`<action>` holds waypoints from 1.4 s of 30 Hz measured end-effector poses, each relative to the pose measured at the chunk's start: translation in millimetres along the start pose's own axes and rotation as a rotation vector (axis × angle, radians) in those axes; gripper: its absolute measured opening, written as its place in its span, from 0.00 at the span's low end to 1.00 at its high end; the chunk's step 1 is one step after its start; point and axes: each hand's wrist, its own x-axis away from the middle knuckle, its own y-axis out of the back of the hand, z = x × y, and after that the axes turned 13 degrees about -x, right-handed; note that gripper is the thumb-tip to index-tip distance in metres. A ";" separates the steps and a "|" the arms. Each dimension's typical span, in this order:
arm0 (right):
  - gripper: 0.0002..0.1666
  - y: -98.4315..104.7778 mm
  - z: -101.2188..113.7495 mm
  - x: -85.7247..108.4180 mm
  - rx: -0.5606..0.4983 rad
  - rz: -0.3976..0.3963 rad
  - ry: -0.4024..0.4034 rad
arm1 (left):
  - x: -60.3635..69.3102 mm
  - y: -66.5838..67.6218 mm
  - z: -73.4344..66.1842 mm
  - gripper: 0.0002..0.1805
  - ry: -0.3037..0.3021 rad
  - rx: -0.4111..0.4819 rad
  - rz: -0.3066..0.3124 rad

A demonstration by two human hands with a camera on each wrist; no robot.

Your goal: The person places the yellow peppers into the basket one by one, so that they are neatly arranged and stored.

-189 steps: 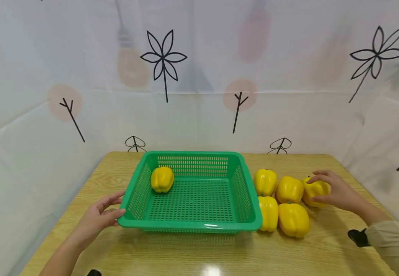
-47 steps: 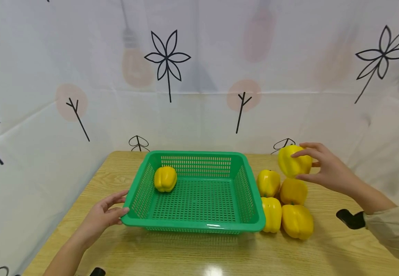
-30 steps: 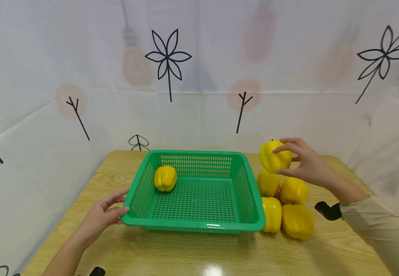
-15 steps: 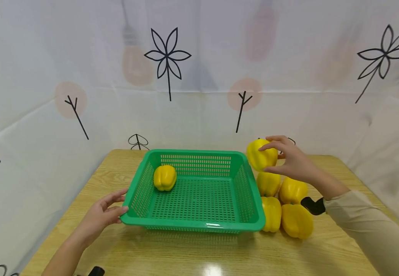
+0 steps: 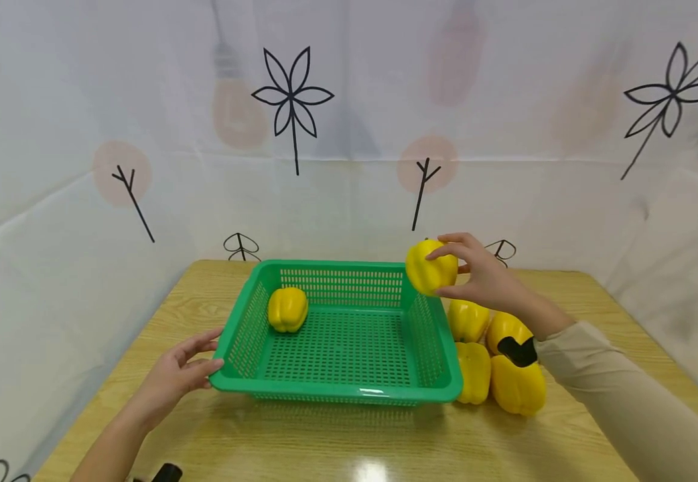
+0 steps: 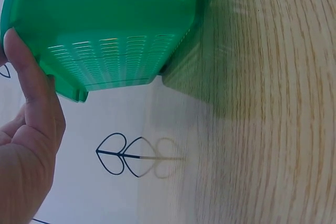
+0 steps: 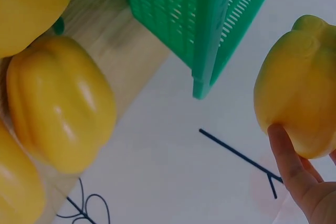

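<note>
A green plastic basket (image 5: 337,393) stands on the table, with one yellow bell pepper (image 5: 287,310) inside at its left. My left hand (image 5: 171,375) holds the basket's left rim, the thumb on the rim and the other fingertips partly hidden by it. My right hand (image 5: 481,271) grips another yellow bell pepper (image 5: 430,269) between thumb and fingers, raised over the basket's back right corner. The right wrist view also shows this held bell pepper (image 7: 299,87), apart from the basket (image 7: 202,40).
Several more yellow bell peppers (image 5: 518,386) lie in a cluster on the wooden table (image 5: 301,442), just right of the basket. My right forearm passes over part of them. A patterned white cloth (image 5: 349,201) hangs behind and beside the table.
My right hand has picked the bell pepper up from the right end of the cluster and carried it left to the basket's back right corner. My left hand stays at the rim.
</note>
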 end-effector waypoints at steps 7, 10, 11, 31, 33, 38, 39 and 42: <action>0.29 -11.5 2.3 -11.5 -0.046 0.008 -0.003 | 0.5 0.2 -0.3 0.34 -0.002 -0.007 -0.009; 0.29 -16.3 2.2 -15.9 -0.060 0.015 -0.003 | 0.3 0.0 -0.8 0.34 -0.001 -0.007 -0.011; 0.28 -17.9 2.1 -17.6 -0.068 0.019 -0.005 | 0.3 -0.1 -0.9 0.34 0.001 -0.006 -0.011; 0.28 -53.7 14.5 -55.1 -0.158 0.060 -0.048 | 0.8 0.2 0.6 0.33 0.003 0.001 -0.013; 0.28 -58.5 14.7 -57.7 -0.166 0.067 -0.053 | 0.7 0.0 0.8 0.33 0.005 0.004 -0.014; 0.28 -69.1 17.2 -62.6 -0.200 0.079 -0.054 | -0.7 -0.8 2.1 0.33 0.012 -0.007 -0.015; 0.28 -71.1 17.7 -63.7 -0.205 0.081 -0.055 | -1.1 -1.0 2.5 0.33 0.014 -0.010 -0.014; 0.28 -77.2 19.1 -66.7 -0.213 0.086 -0.057 | -2.3 -1.4 3.4 0.33 0.021 -0.016 -0.014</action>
